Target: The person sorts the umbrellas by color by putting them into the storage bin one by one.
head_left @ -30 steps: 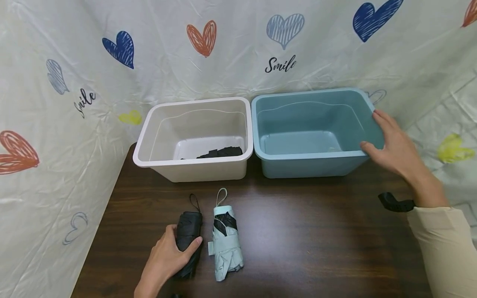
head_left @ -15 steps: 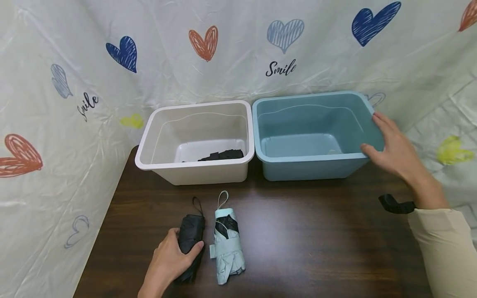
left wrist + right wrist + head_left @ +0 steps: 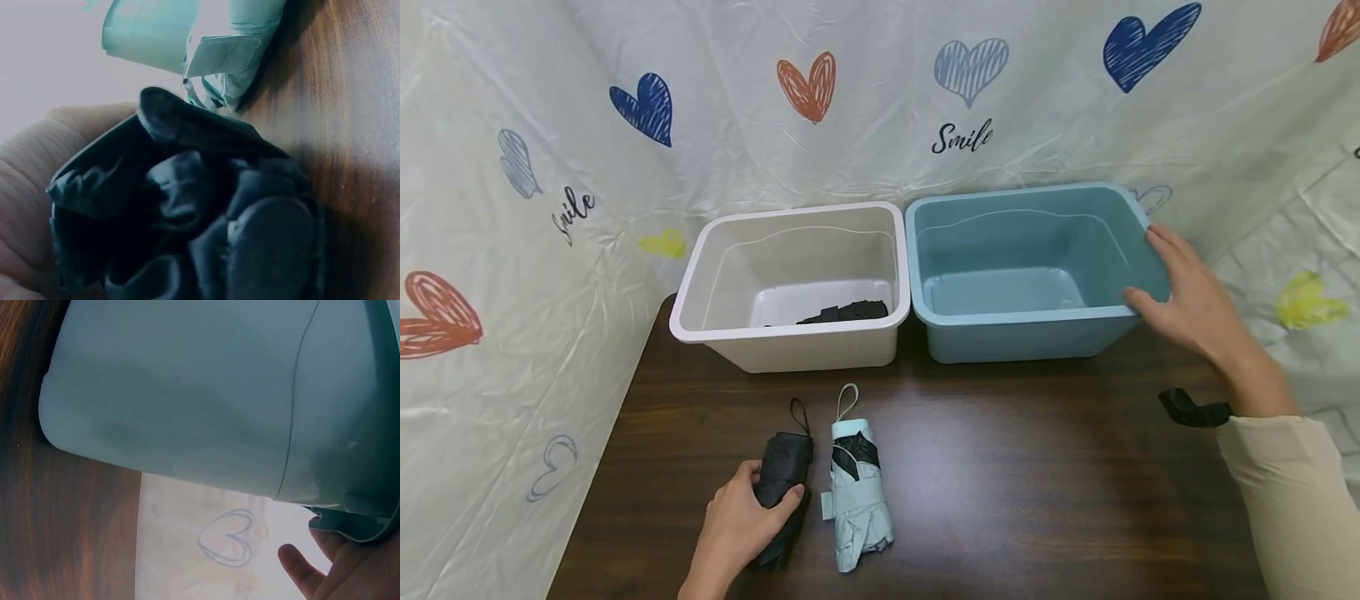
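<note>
On the table lies a folded black umbrella [image 3: 785, 475], its wrist loop pointing toward the bins. My left hand [image 3: 737, 521] grips it from the left, thumb across its top; the left wrist view shows the end of the black umbrella [image 3: 187, 206] close up. Just right of it lies a folded mint-green umbrella [image 3: 857, 500], untouched. My right hand [image 3: 1195, 300] holds the right rim of a blue plastic bin [image 3: 1022, 337]. In the right wrist view, some of its fingers [image 3: 300, 569] show outside, below the rim.
A beige bin [image 3: 805, 350] stands beside the blue one, with a black folded item [image 3: 850, 311] inside, partly hidden by the front wall. Behind both hangs a white sheet [image 3: 880, 100] printed with hearts. The dark wooden table [image 3: 1022, 467] extends in front.
The black umbrella has shifted very slightly toward the mint-green one under my left hand. The whole view dipped a little at first; my right hand stays on the blue bin.
</note>
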